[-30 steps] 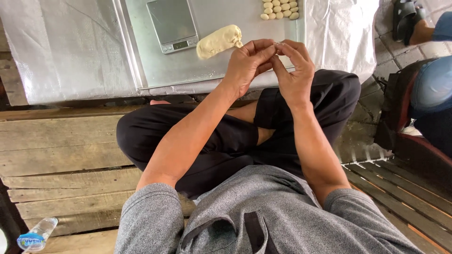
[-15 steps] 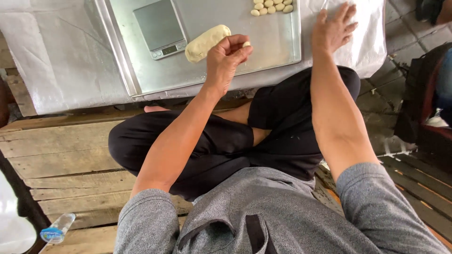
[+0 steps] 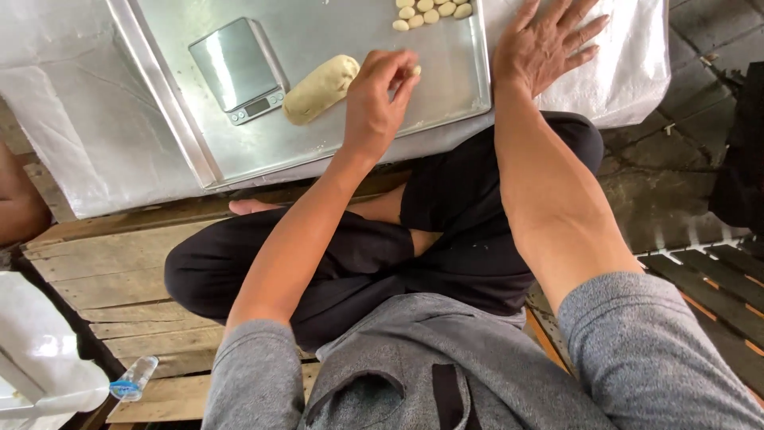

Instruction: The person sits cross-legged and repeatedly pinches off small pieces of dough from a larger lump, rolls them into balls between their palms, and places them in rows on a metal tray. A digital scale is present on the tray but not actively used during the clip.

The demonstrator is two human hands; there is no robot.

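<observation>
- Fingers (image 3: 402, 76) of the left hand (image 3: 374, 103) are pinched narrow on a small dough piece (image 3: 415, 71), held just above the metal tray (image 3: 334, 135); the right hand (image 3: 549, 44) lies flat with its fingers spread wide on the white sheet beside the tray's right rim, holding nothing.
- Metal tray sits on the sheet-covered bench (image 3: 72, 95) and carries all the work.
- Digital scale (image 3: 237, 70) rests on the tray at left, its plate bare.
- Dough log (image 3: 320, 87), just beside the scale, is mostly unportioned, so I judge much is left.
- Finished pieces (image 3: 434, 11) cluster at the tray's far edge; only a handful show, the rest cut off by the frame.
- Compared with half a second ago, the left hand has carried its piece rightward, away from the log, while the right hand has stayed flat on the sheet.
</observation>
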